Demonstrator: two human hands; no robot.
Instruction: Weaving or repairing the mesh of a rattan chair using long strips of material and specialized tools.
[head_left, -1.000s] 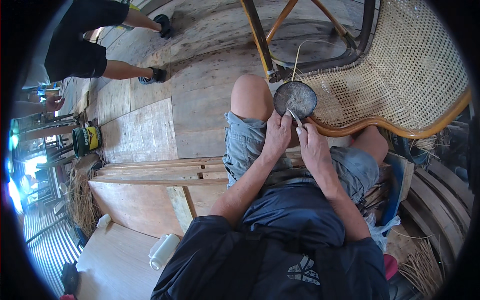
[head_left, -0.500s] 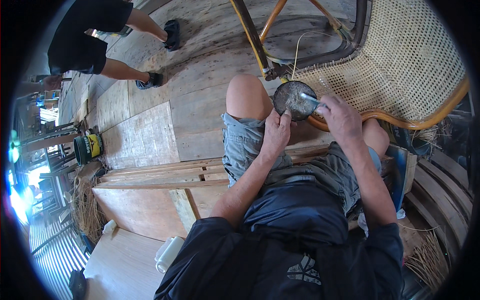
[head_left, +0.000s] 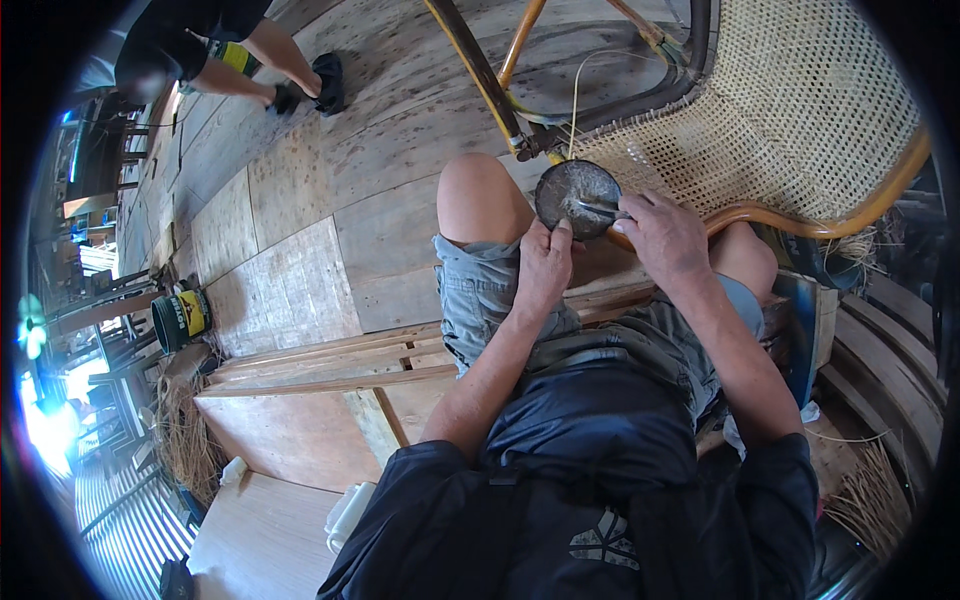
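the left hand [head_left: 546,262] grips the near edge of a round dark dish [head_left: 577,185], its thumb pressed on the rim. the dish sits just in front of the person, above the gap between the bent knees and just beside the woven cane chair [head_left: 800,120]. inside its dark rim lies a greyish, mottled, fibrous-looking layer; how deep it is i cannot tell. the right hand [head_left: 664,235] is closed around a slim metallic tool [head_left: 598,209], whose tip lies over that layer; whether the tip touches it is too small to tell. a thin pale strand [head_left: 574,100] curves up from behind the dish.

to the left, a dark green bucket [head_left: 180,318] with a yellow label stands near a bundle of dry fibres [head_left: 190,430]; its inside is too dark to read. another yellow-marked bucket [head_left: 232,57] shows behind the legs [head_left: 285,55] of a second person. under the chair's right edge is a dark rounded container [head_left: 825,265], with pale fibres [head_left: 856,246] at its top, in or behind it. a white container [head_left: 347,515] rests on the pale tabletop [head_left: 255,530]; its contents are hidden.
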